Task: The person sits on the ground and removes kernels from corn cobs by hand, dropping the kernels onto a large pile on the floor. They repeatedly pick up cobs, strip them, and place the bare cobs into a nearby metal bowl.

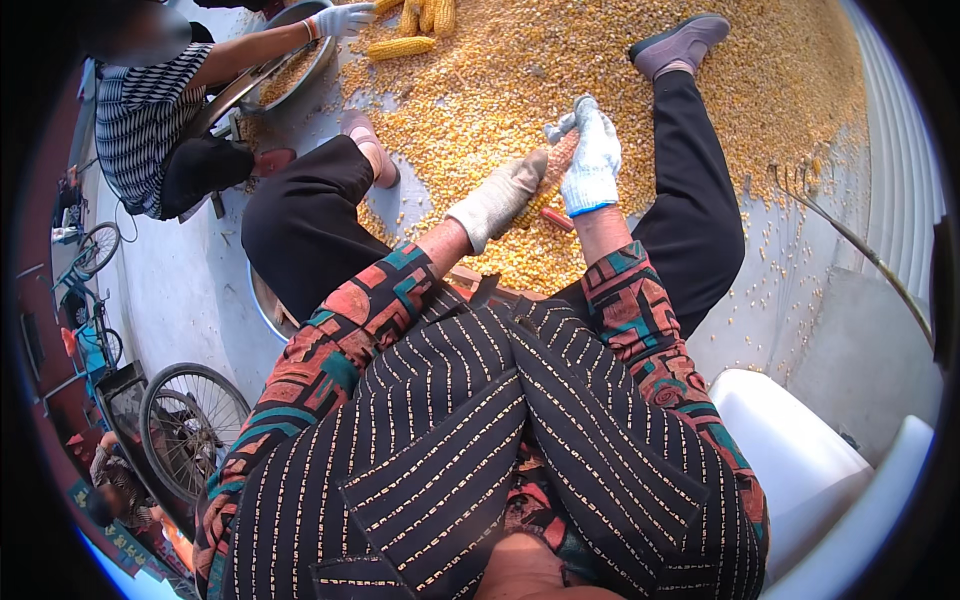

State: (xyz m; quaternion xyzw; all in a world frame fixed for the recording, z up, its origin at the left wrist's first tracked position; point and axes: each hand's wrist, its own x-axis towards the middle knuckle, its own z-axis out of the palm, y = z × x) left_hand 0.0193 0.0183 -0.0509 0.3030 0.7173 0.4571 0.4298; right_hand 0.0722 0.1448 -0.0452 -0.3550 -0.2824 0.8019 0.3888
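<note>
Both my hands wear knitted work gloves and meet over a pile of loose corn kernels [480, 105]. Between them is a corn cob [561, 156], mostly bare and reddish, with some yellow kernels near its lower end. My right hand [594, 157], in a white glove with a blue cuff, curls around the cob's upper part. My left hand [501, 196], in a greyer, soiled glove, grips it from the other side and hides part of it. Just below the cob, a red-handled tool [556, 220] lies among the kernels; its far end is hidden.
At upper left a co-worker [150, 124] reaches a gloved hand over a metal basin [296, 79] holding kernels. Several whole corn ears [401, 48] lie beyond. A long-handled rake [847, 229] lies at right, near a white plastic container [780, 435]. A cart wheel [193, 431] stands at left.
</note>
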